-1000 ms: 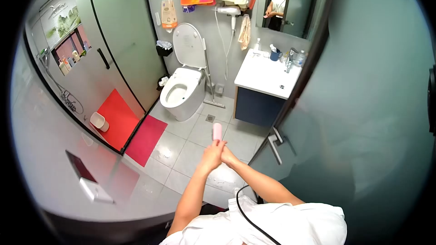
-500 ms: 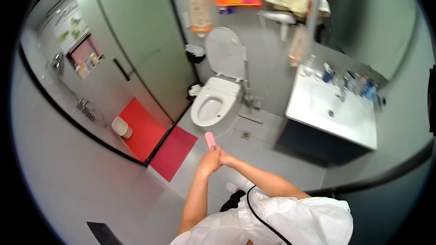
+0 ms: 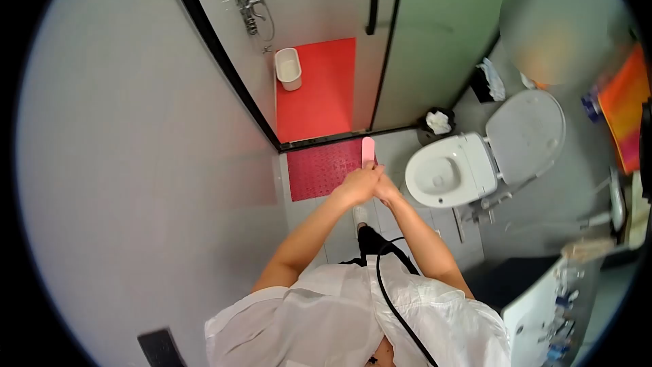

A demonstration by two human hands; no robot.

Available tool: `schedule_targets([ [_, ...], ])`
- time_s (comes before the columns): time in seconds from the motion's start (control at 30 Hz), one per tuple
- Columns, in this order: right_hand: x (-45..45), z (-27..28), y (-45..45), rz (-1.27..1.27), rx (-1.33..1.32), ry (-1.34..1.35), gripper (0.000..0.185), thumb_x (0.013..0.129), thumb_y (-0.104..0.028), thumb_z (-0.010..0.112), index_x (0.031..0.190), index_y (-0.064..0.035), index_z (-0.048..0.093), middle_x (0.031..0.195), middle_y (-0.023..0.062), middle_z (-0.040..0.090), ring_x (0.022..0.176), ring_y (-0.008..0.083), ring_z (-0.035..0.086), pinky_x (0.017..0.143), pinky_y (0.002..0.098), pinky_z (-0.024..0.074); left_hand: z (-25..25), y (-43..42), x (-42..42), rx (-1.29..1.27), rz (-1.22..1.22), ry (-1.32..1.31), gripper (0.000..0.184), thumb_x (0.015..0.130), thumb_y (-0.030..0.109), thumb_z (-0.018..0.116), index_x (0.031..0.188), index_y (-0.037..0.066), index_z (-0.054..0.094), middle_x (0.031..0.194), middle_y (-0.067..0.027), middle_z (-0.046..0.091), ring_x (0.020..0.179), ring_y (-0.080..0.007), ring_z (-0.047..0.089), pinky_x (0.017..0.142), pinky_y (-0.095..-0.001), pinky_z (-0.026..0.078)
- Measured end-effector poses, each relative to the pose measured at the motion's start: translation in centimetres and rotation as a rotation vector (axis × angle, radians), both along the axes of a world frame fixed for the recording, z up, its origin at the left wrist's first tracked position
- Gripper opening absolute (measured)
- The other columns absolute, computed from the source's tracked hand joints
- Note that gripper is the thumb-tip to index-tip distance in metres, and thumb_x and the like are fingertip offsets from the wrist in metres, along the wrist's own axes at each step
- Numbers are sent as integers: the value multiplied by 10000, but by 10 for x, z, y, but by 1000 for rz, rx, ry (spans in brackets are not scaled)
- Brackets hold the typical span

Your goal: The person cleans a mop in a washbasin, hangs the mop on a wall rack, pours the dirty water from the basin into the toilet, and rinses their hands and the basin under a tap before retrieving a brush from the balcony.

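A flat pink strip with a rounded end [image 3: 368,149] points forward, away from me, over the dark-pink mat; its exact kind is unclear. My left hand [image 3: 358,185] is closed about its lower end. Pressed against it from the right is my right hand [image 3: 386,188], its fingers also closed at the strip's base. The two hands overlap, so the lower part of the strip and some fingers are hidden.
Ahead lies the dark-pink floor mat [image 3: 319,175], before the shower's black threshold. Inside the shower, a white tub [image 3: 289,69] sits on a red mat [image 3: 324,98]. The toilet [image 3: 445,171], lid raised, and a bin [image 3: 438,124] are to the right. A washbasin [image 3: 526,323] stands lower right.
My view has turned left, so the shower is now straight ahead and the toilet and washbasin lie to the right. My hands stay together at the pink strip.
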State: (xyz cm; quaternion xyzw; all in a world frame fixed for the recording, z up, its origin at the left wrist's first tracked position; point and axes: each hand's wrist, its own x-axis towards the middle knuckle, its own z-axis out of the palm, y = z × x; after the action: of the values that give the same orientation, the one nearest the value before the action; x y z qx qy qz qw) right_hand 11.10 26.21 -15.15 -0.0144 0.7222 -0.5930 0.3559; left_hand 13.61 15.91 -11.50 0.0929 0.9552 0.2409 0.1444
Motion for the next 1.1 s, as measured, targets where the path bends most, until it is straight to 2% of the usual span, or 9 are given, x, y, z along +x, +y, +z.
schedule_targets([
  [0.23, -155, -19, -183, 337, -224, 147, 239, 740, 45, 468, 975, 24, 499, 873, 121, 569, 837, 196, 565, 683, 307, 472, -19, -170, -114, 365, 304, 232, 599, 608, -62, 545, 1168, 94, 398, 1179, -163, 413, 949, -389, 502, 772, -423, 439],
  [0.43, -205, -84, -355, 527, -174, 405, 299, 723, -36, 485, 1012, 41, 503, 906, 168, 581, 838, 225, 564, 680, 324, 451, -55, -326, -159, 360, 492, 161, 620, 606, -46, 566, 1184, 89, 388, 1188, -186, 388, 1055, -379, 444, 864, -380, 406],
  [0.5, -243, -101, -387, 618, -192, 72, 321, 730, -41, 472, 1041, 36, 497, 947, 182, 576, 885, 247, 560, 728, 325, 446, -69, -359, -184, 343, 455, 55, 618, 607, -46, 567, 1183, 84, 386, 1199, -190, 382, 1068, -377, 437, 876, -375, 399],
  [0.7, -370, -87, -452, 283, -78, 173, 286, 737, -79, 501, 993, 45, 478, 911, 181, 576, 871, 250, 557, 742, 333, 442, -78, -441, -340, 406, 371, 119, 647, 609, -68, 592, 1199, 45, 355, 1190, -208, 362, 1107, -381, 386, 940, -360, 343],
  [0.83, -454, -76, -465, 54, -56, 158, 226, 749, -48, 500, 951, 15, 420, 819, 153, 561, 781, 242, 557, 683, 342, 448, -94, -476, -444, 596, 435, -48, 691, 649, -98, 528, 1270, 25, 251, 1201, -192, 375, 973, -288, 516, 745, -339, 471],
  [0.87, -473, -70, -468, -5, -92, 61, 237, 746, -24, 500, 957, -9, 391, 800, 142, 557, 727, 242, 560, 625, 347, 455, -93, -486, -468, 1053, 443, -338, 749, 631, -122, 502, 1298, 29, 198, 1140, -163, 439, 838, -209, 559, 611, -310, 485],
  [0.9, -491, -68, -471, -64, -132, -35, 260, 743, 0, 499, 962, -32, 363, 782, 131, 553, 672, 241, 563, 567, 353, 463, -94, -495, -486, 1053, 421, -353, 749, 631, -122, 502, 1298, 29, 198, 1140, -163, 439, 838, -209, 559, 611, -310, 485],
  [1.0, -535, -96, -495, -79, -77, 162, 301, 741, -1, 514, 969, -55, 326, 738, 146, 543, 584, 228, 567, 478, 327, 448, -78, -514, -538, 1182, 739, -627, 714, 624, 79, 566, 1259, -18, 253, 934, -125, 546, 677, -175, 567, 528, -277, 456],
  [1.1, -571, -88, -528, -33, 25, 599, 292, 726, -19, 529, 935, -22, 325, 700, 202, 545, 556, 274, 589, 474, 356, 452, -104, -540, -594, 1198, 877, -777, 293, 731, 321, 593, 862, 60, 561, 720, -51, 576, 625, -142, 567, 481, -290, 449],
])
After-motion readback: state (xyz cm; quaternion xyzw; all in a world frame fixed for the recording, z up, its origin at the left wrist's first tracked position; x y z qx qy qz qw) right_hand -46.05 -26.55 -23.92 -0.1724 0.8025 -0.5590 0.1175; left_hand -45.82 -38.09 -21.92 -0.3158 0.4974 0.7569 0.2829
